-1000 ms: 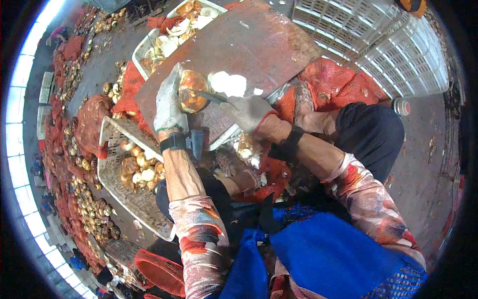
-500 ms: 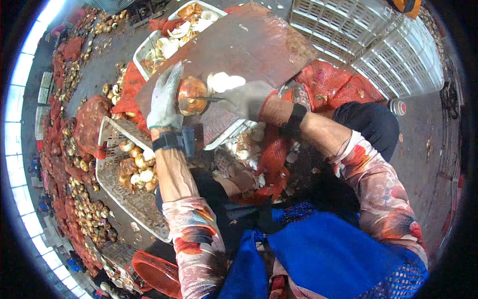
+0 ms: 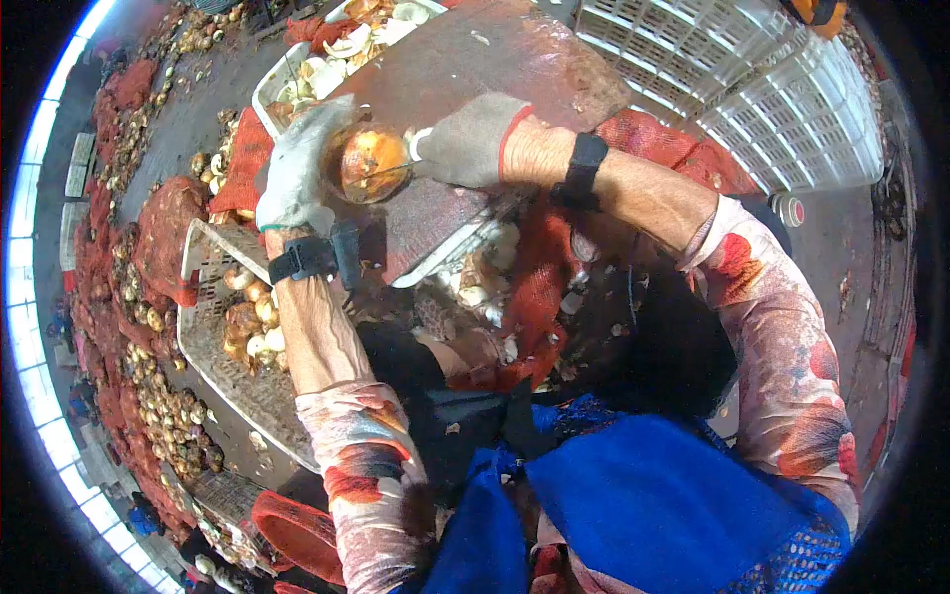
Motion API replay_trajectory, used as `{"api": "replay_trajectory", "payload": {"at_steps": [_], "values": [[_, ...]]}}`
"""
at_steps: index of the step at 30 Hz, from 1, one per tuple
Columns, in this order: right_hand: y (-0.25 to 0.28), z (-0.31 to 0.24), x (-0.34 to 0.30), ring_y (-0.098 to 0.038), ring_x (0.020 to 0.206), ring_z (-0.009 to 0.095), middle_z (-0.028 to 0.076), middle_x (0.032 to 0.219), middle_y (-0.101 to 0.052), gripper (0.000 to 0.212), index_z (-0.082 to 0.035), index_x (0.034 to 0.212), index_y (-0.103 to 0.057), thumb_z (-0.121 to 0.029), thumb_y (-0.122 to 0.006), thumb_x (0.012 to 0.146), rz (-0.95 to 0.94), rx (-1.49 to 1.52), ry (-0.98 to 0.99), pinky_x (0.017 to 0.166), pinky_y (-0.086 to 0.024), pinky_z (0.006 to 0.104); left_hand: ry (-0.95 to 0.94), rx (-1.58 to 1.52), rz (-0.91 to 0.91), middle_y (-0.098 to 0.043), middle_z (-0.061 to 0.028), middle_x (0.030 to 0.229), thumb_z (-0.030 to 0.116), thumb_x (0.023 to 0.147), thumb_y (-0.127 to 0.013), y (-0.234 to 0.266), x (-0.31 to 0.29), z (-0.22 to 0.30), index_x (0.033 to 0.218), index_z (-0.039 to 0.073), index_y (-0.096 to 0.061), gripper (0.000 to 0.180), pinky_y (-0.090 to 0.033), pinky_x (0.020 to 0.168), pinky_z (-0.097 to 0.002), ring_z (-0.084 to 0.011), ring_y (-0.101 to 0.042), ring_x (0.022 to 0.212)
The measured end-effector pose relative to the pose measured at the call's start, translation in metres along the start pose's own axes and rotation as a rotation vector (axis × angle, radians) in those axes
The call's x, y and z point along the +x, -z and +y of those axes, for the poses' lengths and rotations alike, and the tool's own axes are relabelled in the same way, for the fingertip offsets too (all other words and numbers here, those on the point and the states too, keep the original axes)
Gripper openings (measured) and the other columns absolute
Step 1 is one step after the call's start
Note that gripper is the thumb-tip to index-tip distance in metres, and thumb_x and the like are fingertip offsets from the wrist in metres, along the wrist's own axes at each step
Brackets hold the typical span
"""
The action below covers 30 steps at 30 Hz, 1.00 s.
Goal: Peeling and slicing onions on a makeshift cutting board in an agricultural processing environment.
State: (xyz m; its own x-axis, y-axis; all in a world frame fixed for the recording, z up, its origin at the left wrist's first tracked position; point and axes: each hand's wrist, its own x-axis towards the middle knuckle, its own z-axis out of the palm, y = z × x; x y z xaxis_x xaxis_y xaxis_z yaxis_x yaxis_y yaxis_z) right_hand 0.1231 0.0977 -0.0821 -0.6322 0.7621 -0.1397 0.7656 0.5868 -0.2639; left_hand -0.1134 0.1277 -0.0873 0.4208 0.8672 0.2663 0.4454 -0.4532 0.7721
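Note:
A brown-skinned onion rests on the brown board in front of me, its cut-looking orange face turned up. My left hand, in a pale work glove, is closed around the onion's left side. My right hand, in a grey glove with a red cuff, is closed on a small knife. The thin dark knife blade reaches from its fingers to the onion's right side; the handle is mostly hidden. A small white piece shows by the right fingertips, too little to name.
A pale crate of several onions stands at my left. Beyond the board, a white crate holds onion pieces. White slatted crates stand at the far right. Red mesh sacks and loose onions cover the floor leftward.
Both hands and the onion have shifted slightly left and nearer the far side of the board. The onion has turned, showing a brighter face. White pieces beside the right hand no longer show.

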Motion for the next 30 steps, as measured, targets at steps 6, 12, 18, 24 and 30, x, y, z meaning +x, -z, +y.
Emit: {"api": "replay_trajectory", "payload": {"at_steps": [6, 12, 18, 24, 30], "values": [[-0.021, 0.004, 0.007, -0.063, 0.079, 0.038, 0.015, 0.086, -0.065, 0.034, -0.011, 0.097, -0.057, -0.041, -0.043, 0.093, 0.042, 0.074, -0.005, 0.066, -0.05, 0.0475, -0.237, 0.661, -0.141, -0.062, -0.01, 0.118, 0.014, 0.079, -0.065, -0.02, -0.006, 0.004, 0.118, 0.006, -0.061, 0.04, -0.044, 0.096, -0.0338, -0.0238, -0.058, 0.108], [-0.033, 0.02, 0.019, -0.061, 0.089, 0.036, 0.016, 0.097, -0.063, 0.034, -0.01, 0.099, -0.06, -0.04, -0.044, 0.092, 0.125, 0.204, 0.266, 0.074, -0.048, 0.0441, -0.158, 0.537, -0.006, -0.061, -0.0143, 0.118, 0.002, 0.068, -0.066, -0.019, -0.021, -0.006, 0.128, 0.013, -0.054, 0.062, -0.044, 0.097, -0.0384, -0.0318, -0.056, 0.111], [-0.04, 0.007, 0.025, -0.058, 0.061, 0.024, 0.009, 0.07, -0.063, 0.034, -0.004, 0.078, -0.065, -0.032, -0.049, 0.09, -0.087, 0.497, 0.193, 0.061, -0.048, 0.0346, 0.243, -0.058, 0.106, -0.062, -0.0132, 0.116, 0.002, 0.072, -0.065, -0.026, -0.027, -0.021, 0.127, 0.01, -0.054, 0.057, -0.045, 0.096, -0.0371, -0.0299, -0.058, 0.109], [-0.055, 0.004, 0.011, -0.066, 0.069, 0.029, 0.02, 0.078, -0.066, 0.045, -0.002, 0.079, -0.07, -0.045, -0.059, 0.083, 0.098, 0.535, 0.049, 0.066, -0.053, 0.0396, 0.615, -0.614, 0.256, -0.061, -0.0112, 0.114, 0.018, 0.085, -0.064, -0.027, -0.035, -0.045, 0.125, 0.004, -0.055, 0.043, -0.048, 0.092, -0.0313, -0.0196, -0.06, 0.104], [-0.048, -0.008, -0.037, -0.061, 0.088, 0.035, 0.018, 0.097, -0.062, 0.032, -0.01, 0.105, -0.065, -0.034, -0.05, 0.09, 0.34, 0.298, 0.08, 0.076, -0.049, 0.0434, 0.417, -0.074, 0.154, -0.059, -0.0161, 0.12, 0.001, 0.081, -0.061, -0.02, -0.05, -0.057, 0.135, 0.008, -0.045, 0.056, -0.047, 0.095, -0.0349, -0.0263, -0.056, 0.112]]}}
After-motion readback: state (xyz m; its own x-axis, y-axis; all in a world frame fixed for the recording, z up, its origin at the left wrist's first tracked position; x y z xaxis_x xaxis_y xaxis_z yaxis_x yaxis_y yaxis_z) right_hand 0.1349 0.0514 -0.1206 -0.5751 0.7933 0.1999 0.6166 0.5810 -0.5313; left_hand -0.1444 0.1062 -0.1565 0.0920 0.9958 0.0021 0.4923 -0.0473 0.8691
